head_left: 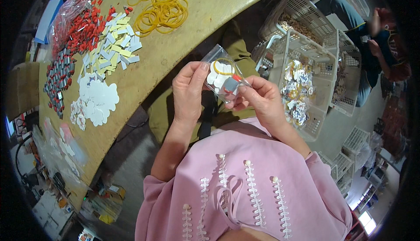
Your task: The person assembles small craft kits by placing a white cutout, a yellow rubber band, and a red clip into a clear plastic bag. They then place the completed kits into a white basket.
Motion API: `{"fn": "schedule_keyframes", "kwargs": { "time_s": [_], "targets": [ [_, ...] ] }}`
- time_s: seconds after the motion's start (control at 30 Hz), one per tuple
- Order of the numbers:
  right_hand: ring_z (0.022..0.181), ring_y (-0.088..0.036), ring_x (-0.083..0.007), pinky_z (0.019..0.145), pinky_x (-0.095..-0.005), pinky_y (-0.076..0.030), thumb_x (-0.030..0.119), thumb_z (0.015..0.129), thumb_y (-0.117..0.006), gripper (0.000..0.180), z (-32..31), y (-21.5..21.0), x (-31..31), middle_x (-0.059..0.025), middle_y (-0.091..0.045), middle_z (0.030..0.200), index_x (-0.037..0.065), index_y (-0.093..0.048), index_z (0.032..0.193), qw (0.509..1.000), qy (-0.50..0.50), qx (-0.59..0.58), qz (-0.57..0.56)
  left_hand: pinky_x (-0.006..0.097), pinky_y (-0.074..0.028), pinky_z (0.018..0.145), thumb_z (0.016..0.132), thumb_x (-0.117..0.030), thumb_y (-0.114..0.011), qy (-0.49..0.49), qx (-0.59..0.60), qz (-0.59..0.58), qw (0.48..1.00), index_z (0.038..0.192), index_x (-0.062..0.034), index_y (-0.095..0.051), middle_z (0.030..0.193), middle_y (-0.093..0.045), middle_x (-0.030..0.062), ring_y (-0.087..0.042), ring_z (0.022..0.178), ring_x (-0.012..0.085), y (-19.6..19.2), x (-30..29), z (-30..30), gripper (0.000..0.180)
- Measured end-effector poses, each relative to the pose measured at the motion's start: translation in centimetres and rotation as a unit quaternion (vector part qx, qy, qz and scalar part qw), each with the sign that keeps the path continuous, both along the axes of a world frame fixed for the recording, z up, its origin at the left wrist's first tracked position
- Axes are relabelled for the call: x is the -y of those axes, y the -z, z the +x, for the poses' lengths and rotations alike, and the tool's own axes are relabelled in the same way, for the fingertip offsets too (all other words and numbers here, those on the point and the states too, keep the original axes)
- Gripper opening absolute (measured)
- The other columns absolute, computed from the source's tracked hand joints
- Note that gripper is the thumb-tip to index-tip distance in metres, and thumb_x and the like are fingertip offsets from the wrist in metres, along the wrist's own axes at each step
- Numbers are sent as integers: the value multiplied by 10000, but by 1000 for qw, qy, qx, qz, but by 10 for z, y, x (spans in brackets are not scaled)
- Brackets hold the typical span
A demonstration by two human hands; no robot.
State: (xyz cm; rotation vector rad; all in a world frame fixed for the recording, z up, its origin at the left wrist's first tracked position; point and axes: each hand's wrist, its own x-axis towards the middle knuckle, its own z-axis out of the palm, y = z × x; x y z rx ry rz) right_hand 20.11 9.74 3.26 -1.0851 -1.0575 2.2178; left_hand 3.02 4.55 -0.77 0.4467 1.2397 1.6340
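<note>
Hands (188,90) with bag (225,77) beyond table edge (165,67)

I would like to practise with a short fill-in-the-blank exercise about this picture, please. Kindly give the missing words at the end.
1. The left hand and the right hand hold one clear plastic ____ (three letters).
2. Inside it, a looped band is coloured ____.
3. The table with flat white pieces is on the person's ____ side.
4. The pale plastic crate stands on the person's ____ side.

Missing words: bag; yellow; left; right.
</note>
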Motion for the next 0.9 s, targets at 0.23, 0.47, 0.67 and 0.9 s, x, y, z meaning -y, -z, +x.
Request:
{"fn": "schedule_keyframes", "kwargs": {
  "time_s": [0.23,0.47,0.67,0.9],
  "targets": [
    [740,-700,-167,651,-260,-573,111,980,-505,170,2,-2,0,-119,-702,887,-16,-613,946,1000,-13,15,-1,176,-473,597,970,-204,-581,-2,-1,-16,1000,954,-44,-665,791,-651,-30,-568,670,8,4,1,-1,181],
    [738,-688,-145,646,-247,-560,106,958,-532,148,2,0,-4,-83,-679,839,-17,-612,942,1000,4,-16,1,169,-443,606,967,-182,-586,21,1,1,1000,946,-33,-661,795,-643,-38,-547,684,2,1,5,3,168],
    [696,-673,-132,623,-244,-559,69,936,-522,137,8,15,-1,-78,-671,829,-31,-615,945,999,-17,26,25,180,-442,648,969,-167,-583,52,4,2,999,942,-18,-654,813,-645,-30,-541,704,9,-5,6,4,167],
    [769,-689,-152,697,-270,-578,42,952,-456,244,11,2,-7,-111,-683,961,-44,-592,1136,995,-56,-33,-77,193,-456,663,968,-162,-582,57,9,-5,998,944,-17,-656,828,-652,-19,-554,717,22,-2,5,1,164]
  ]
}}
